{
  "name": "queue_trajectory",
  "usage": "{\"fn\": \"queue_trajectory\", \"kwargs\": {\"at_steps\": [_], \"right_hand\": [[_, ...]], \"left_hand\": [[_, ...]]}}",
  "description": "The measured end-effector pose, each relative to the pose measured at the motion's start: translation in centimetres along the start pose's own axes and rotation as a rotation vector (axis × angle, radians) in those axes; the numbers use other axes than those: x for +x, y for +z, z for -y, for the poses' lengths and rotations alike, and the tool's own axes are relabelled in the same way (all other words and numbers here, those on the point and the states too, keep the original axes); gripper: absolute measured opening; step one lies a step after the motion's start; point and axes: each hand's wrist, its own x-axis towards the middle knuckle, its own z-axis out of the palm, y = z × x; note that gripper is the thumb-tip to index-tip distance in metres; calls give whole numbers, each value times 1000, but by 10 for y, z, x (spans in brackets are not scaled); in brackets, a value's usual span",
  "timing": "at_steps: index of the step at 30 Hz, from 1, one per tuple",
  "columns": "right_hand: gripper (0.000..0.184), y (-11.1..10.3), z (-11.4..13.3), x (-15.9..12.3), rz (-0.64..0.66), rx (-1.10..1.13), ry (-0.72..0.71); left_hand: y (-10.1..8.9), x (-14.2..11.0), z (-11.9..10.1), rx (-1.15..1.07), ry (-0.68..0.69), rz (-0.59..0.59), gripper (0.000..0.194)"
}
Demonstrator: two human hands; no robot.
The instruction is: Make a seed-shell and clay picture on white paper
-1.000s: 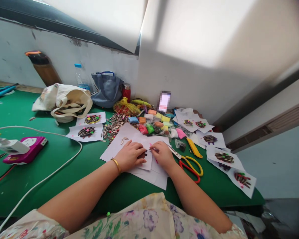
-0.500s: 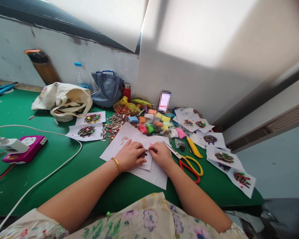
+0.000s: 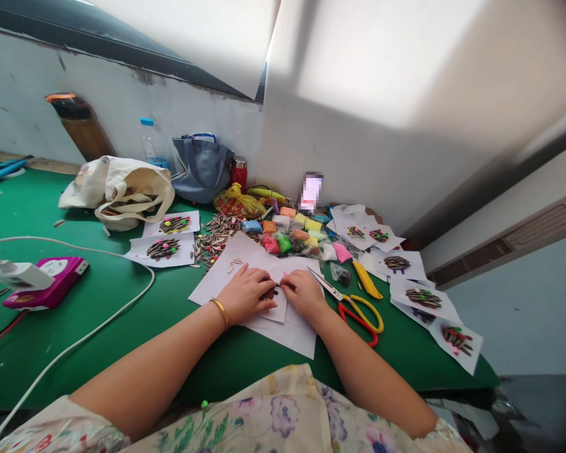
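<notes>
My left hand (image 3: 246, 294), with a gold bangle at the wrist, lies over the white paper (image 3: 278, 314), fingers stretched out and thumb apart. Between its thumb and forefinger a dark brown clay shape (image 3: 270, 294) shows on the paper, partly covered. Just right of it my right hand (image 3: 304, 292) is closed in a pinch, fingertips at the shape's edge. What it pinches looks small and dark, mostly hidden by the fingers. A few pale seeds (image 3: 234, 264) rest on the larger sheet beyond my left hand. Scissors (image 3: 346, 301) with red and yellow handles lie beside my right hand.
Striped sunflower seeds (image 3: 221, 234) and coloured clay packets (image 3: 287, 229) are heaped ahead. A yellow cutter (image 3: 368, 280) is at right, near paper cards (image 3: 424, 296) with seed figures. Bags (image 3: 202, 167), a white cable (image 3: 99, 336) and a magenta power strip (image 3: 51, 280) are leftward.
</notes>
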Motion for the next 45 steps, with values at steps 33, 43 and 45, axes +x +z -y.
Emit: {"fn": "queue_trajectory", "kwargs": {"at_steps": [33, 43, 45], "right_hand": [[11, -3, -2, -8, -78, 185, 79], [9, -5, 8, -23, -27, 140, 46], [8, -4, 8, -22, -24, 131, 44]], "left_hand": [[-2, -2, -1, -23, -13, -6, 44], [-8, -6, 1, -74, 32, 0, 28], [-8, -6, 0, -71, 27, 7, 30]]}}
